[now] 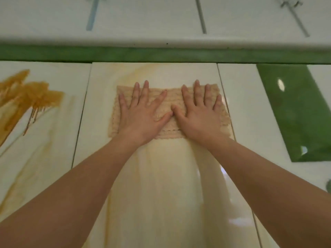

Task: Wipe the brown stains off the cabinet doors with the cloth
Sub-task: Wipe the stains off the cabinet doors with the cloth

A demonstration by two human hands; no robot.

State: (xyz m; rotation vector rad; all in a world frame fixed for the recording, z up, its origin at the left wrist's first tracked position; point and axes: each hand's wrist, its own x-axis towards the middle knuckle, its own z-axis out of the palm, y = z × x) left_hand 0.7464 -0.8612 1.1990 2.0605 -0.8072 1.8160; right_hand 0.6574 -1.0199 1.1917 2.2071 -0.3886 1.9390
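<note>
A beige textured cloth (170, 97) lies spread flat on the upper part of the middle white cabinet door (100, 108). My left hand (141, 111) presses on the cloth's left half with straight, spread fingers. My right hand (200, 113) presses flat on its right half, thumbs almost touching. A faint yellowish smear (161, 185) runs down the middle door below the cloth and arcs above it. The left cabinet door (59, 149) carries a thick brown-orange stain (32, 97) with drips running down.
A green strip (161, 54) runs across above the doors, with a white countertop edge (161, 38) over it. The right door (241, 113) shows a green reflective panel (293, 111). Narrow dark gaps separate the doors.
</note>
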